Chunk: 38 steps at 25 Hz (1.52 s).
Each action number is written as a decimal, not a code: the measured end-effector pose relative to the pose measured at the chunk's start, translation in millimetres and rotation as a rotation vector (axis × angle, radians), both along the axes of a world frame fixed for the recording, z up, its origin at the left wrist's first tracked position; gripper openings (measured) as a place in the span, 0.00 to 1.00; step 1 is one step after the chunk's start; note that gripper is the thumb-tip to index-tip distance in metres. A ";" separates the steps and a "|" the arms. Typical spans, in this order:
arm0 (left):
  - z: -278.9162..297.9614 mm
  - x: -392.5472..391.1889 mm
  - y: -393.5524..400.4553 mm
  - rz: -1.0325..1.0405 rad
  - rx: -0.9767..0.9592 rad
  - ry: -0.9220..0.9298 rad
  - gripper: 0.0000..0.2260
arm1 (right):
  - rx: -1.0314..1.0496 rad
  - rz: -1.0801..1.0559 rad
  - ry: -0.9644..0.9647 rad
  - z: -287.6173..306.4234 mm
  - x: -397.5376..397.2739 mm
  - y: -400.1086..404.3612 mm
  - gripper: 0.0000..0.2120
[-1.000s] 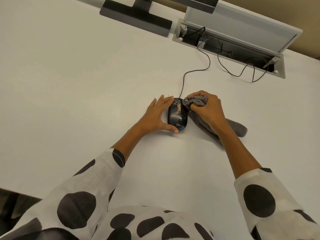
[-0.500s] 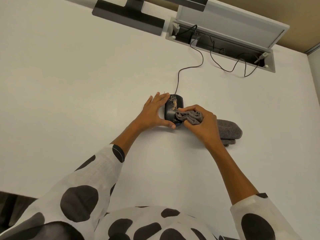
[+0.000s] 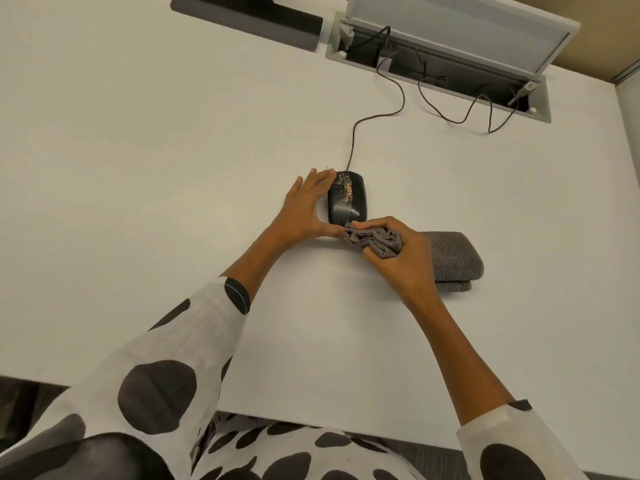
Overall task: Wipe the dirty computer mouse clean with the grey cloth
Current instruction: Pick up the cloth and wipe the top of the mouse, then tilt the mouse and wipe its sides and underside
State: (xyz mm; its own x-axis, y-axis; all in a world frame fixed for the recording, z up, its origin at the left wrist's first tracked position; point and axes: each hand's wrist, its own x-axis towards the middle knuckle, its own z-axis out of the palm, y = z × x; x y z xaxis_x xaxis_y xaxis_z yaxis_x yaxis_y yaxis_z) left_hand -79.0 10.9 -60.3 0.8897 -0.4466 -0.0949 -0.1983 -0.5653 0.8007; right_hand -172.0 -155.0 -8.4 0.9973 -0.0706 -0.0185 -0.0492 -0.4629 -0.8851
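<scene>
In the head view, a black wired computer mouse (image 3: 347,198) is seen lying on a white counter (image 3: 145,140), a little beyond the middle of the picture. Tan crumbs are scattered over the far, left part of its top, while the near part shows a plain glossy sheen. A few specks are also seen on the counter just beyond the fingertips of the left hand (image 3: 304,209).

The mouse is braced by the left hand, which is spread wide: the fingers are laid along the left side of the mouse and the thumb is stretched under its near end. The hand is not closed into a fist; the mouse is cupped rather than lifted.

A bunched part of the grey cloth (image 3: 375,241) is gripped in the right hand (image 3: 401,258), fingers curled round it, at the near right corner of the mouse. The bunched end is seen touching, or nearly touching, the left thumb tip. The rest of the cloth is folded flat on the counter to the right, partly hidden behind the right hand.

A thin black cable (image 3: 374,117) is run from the far end of the mouse to an open cable tray (image 3: 540,98) set in the counter, its lid raised. A dark monitor base (image 3: 249,19) is seen at the far edge. White sleeves with black spots (image 3: 156,386) are worn on both arms.
</scene>
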 end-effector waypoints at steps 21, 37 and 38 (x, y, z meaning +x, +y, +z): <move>40.5 47.4 4.8 -0.588 0.470 -0.032 0.43 | 0.763 -0.466 0.544 40.6 40.1 -93.0 0.08; 20.6 31.1 6.0 -0.150 0.204 -0.109 0.32 | -0.024 0.056 0.180 30.7 78.8 -44.9 0.15; 19.1 28.2 6.4 -0.127 0.192 -0.109 0.33 | -0.037 0.070 0.168 29.9 73.4 -42.7 0.16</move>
